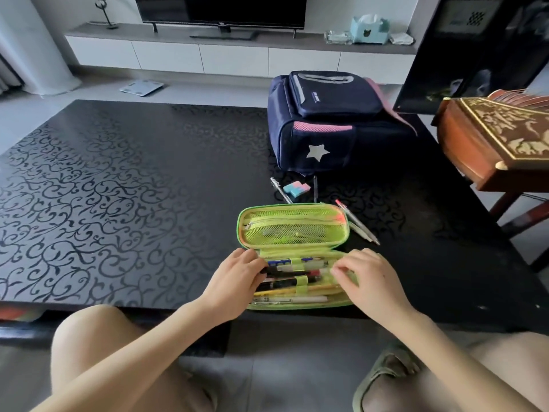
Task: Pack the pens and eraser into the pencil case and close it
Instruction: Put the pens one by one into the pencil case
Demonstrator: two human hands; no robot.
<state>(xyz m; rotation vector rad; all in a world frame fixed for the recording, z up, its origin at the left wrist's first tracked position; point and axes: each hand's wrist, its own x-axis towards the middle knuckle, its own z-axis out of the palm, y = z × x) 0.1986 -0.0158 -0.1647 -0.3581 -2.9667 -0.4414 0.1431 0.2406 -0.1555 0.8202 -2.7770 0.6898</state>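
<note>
Pencil case [292, 230]: open. Left hand [237, 278] and right hand [367, 278] on pens [282, 283] inside; whether pinching, I cannot tell

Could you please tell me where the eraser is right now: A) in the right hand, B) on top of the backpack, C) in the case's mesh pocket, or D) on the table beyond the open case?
D: the eraser lies on the table just beyond the open pencil case, between two loose pens.

Black patterned table [133, 188] — on it: navy backpack [326, 129], open green pencil case [294, 230], w/ eraser [296, 189] + loose pens [356, 223] between.
</note>
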